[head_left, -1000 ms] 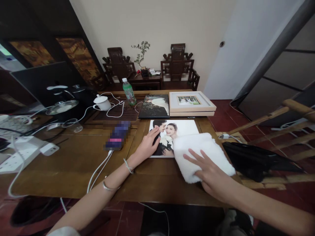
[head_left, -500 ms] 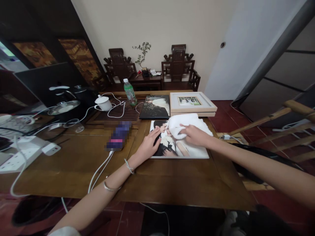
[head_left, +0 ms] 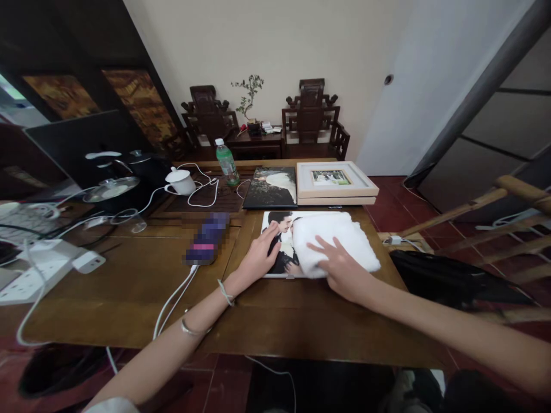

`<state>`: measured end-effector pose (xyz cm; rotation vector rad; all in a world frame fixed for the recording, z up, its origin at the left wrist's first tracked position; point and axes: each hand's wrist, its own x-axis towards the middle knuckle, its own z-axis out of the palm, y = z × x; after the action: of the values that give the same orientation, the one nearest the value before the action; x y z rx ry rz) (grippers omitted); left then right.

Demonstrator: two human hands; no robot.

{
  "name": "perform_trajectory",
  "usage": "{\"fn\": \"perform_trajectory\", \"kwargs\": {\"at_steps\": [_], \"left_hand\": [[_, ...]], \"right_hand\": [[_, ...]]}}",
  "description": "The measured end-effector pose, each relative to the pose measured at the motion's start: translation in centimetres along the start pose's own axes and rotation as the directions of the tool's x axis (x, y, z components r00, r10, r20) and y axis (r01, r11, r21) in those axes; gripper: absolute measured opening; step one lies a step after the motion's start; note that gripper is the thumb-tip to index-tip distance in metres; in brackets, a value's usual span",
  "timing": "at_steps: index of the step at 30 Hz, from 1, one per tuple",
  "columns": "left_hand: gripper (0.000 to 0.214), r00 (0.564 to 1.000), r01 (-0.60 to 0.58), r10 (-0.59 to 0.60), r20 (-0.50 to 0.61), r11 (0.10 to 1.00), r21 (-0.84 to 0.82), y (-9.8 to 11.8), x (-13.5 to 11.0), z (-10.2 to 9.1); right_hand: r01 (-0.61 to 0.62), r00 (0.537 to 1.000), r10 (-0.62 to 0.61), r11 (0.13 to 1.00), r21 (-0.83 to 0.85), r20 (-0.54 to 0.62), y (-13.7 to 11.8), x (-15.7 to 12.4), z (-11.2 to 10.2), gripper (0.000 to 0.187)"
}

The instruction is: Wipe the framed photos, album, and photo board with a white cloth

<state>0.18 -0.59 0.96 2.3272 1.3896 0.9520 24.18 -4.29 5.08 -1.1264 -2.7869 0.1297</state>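
A glossy photo print (head_left: 282, 244) of a couple, with a white edge, lies flat on the wooden table. On its left side rests my left hand (head_left: 259, 252), fingers stretched out and holding nothing. A folded white towel (head_left: 357, 238) covers the right part of the print, hiding much of the picture. My right hand (head_left: 344, 267) presses down on the towel from above, its fingers spread over the cloth rather than wrapped round it.
Behind the print lie a dark photo panel (head_left: 271, 186) and stacked pale wooden frames (head_left: 338, 198). A green-labelled bottle (head_left: 227, 163), lidded white cup (head_left: 181, 182), blurred-out phone (head_left: 206, 238) with cables and power strip (head_left: 38, 267) stand leftward. A wooden chair (head_left: 465, 215) is at right.
My right hand has moved toward me over the print, drawing the towel with it. Its fingers have spread, and the towel lies flatter. My left hand has stayed in place.
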Motion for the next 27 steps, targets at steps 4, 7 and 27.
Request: {"fn": "perform_trajectory", "kwargs": {"at_steps": [4, 7, 27], "left_hand": [[0.046, 0.999, 0.036, -0.036, 0.001, 0.999, 0.020, -0.1, 0.0, 0.0], [0.047, 1.000, 0.029, -0.029, -0.005, 0.999, 0.014, -0.3, 0.0, 0.0], [0.043, 1.000, -0.011, 0.011, 0.005, 1.000, 0.026, -0.4, 0.1, -0.1]], "right_hand": [[0.037, 0.995, -0.042, 0.998, 0.052, 0.088, -3.4, -3.6, -0.4, 0.040], [0.044, 0.986, -0.056, 0.996, 0.079, 0.157, -4.9, -4.6, -1.0, 0.036], [-0.063, 0.997, 0.050, 0.976, 0.207, 0.066, 3.5, 10.1, -3.1, 0.032]]}}
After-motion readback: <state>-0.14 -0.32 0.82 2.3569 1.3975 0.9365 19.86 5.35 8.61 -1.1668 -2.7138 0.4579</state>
